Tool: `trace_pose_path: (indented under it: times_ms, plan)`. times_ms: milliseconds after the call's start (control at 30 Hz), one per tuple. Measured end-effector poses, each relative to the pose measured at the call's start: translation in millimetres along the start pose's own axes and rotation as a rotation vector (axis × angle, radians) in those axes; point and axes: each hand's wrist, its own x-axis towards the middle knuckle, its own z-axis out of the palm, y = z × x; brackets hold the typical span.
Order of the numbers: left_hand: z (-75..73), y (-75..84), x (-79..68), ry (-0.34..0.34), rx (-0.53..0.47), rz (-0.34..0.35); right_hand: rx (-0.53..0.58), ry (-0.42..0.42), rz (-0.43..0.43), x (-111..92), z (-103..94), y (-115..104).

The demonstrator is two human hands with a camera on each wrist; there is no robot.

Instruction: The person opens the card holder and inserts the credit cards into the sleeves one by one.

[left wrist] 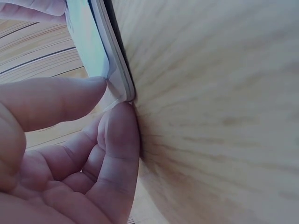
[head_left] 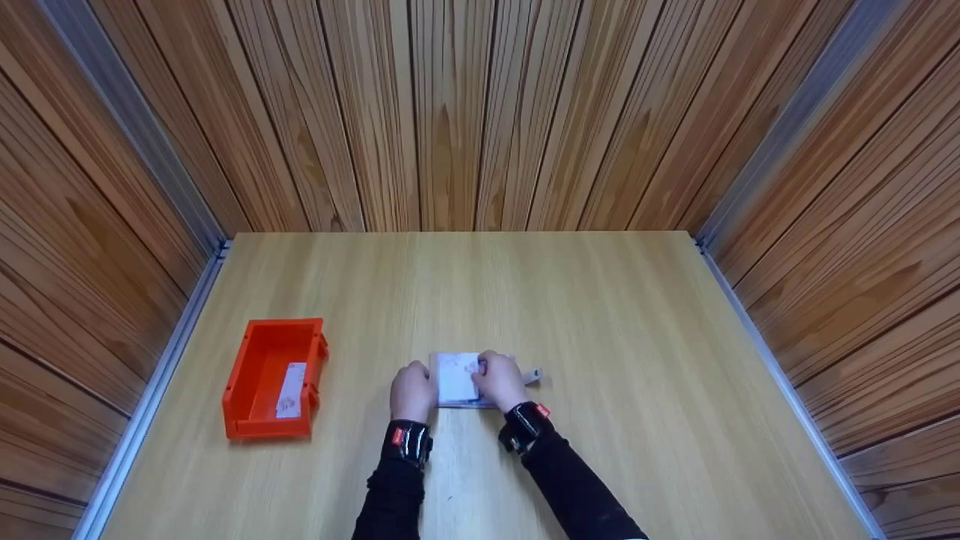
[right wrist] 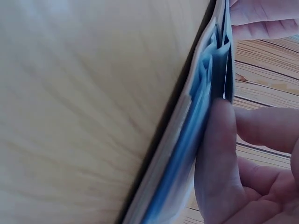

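Pinching a pale, flat, rectangular folded booklet (head_left: 456,379) on a light wood-grain tabletop (head_left: 480,292).
The left hand (head_left: 413,390) holds its left edge between thumb and finger; the right hand (head_left: 501,381) pinches an upper layer. An orange plastic open-topped bin (head_left: 268,428) stands left, a white card (head_left: 291,390) inside. Brown wooden plank walls (head_left: 450,112) with grey metal corner strips (head_left: 142,127) rise around.

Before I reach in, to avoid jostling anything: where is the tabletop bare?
The tabletop is bare from the wallet-like item back to the rear wall, and from the pale tab to the right rail. A narrower strip lies between the orange bin and left hand. Crowded: front centre, where it and the right hand work.
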Motion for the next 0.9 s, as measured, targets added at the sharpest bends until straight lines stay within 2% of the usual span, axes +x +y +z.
trace_pose_path:
  times_ms: [167, 400, 733, 900]
  plan:
    - [-0.3, 2.0, 0.9, -0.024, -0.021, -0.039, 0.001, -0.008, 0.006, 0.4, 0.6, -1.9]
    - [0.2, 2.0, 1.6, -0.026, -0.010, -0.047, 0.008, -0.028, 0.010, 0.7, 2.8, -1.8]
    - [-0.8, -0.1, 0.1, -0.004, 0.008, -0.003, -0.027, 0.007, -0.084, -2.2, 3.7, -3.4]
    - [-1.4, 0.3, -0.3, -0.011, 0.009, -0.008, -0.049, 0.019, -0.111, -3.5, 3.1, -5.2]
